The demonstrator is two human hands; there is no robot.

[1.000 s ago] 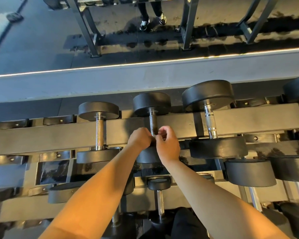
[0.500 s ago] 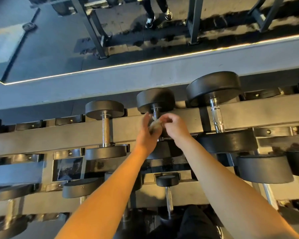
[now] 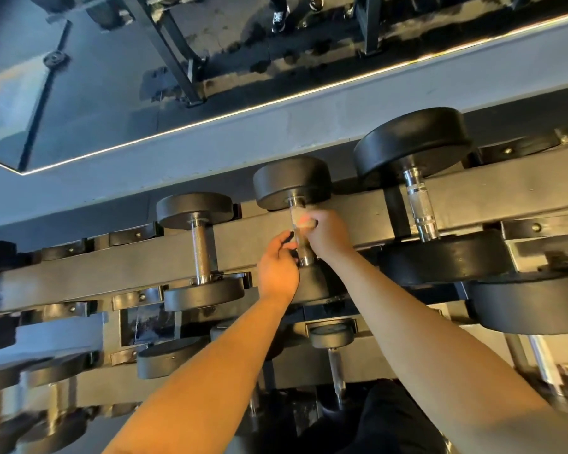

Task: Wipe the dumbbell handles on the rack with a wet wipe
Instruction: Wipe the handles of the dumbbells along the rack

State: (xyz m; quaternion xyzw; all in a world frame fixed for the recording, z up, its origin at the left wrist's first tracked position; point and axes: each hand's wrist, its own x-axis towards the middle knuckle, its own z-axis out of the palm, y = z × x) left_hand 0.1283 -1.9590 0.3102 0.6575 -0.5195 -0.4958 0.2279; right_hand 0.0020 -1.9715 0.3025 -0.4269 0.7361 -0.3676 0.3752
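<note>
Both bare arms reach forward over the dumbbell rack (image 3: 358, 221), meeting at the middle dumbbell (image 3: 292, 183) on the top rail. The right hand (image 3: 325, 234) has its fingers curled round the upper part of that dumbbell's handle (image 3: 300, 239), pressing a pale wet wipe (image 3: 297, 216) against the metal just below the far black head. The left hand (image 3: 277, 270) sits lower, beside the near end of the same handle, fingers bent in toward the bar; whether they actually grip it or only touch it I cannot tell from here. To the left, apart from the hands, a smaller dumbbell (image 3: 199, 244) lies across the rail with its steel handle bare. To the right a larger dumbbell (image 3: 417, 178) rests with a shiny knurled handle, also untouched. More dumbbells lie on the lower tier beneath the arms, partly hidden. Behind the rack runs a grey ledge, and above it a mirror (image 3: 95, 93) shows dark frame legs and someone's shoes.
</note>
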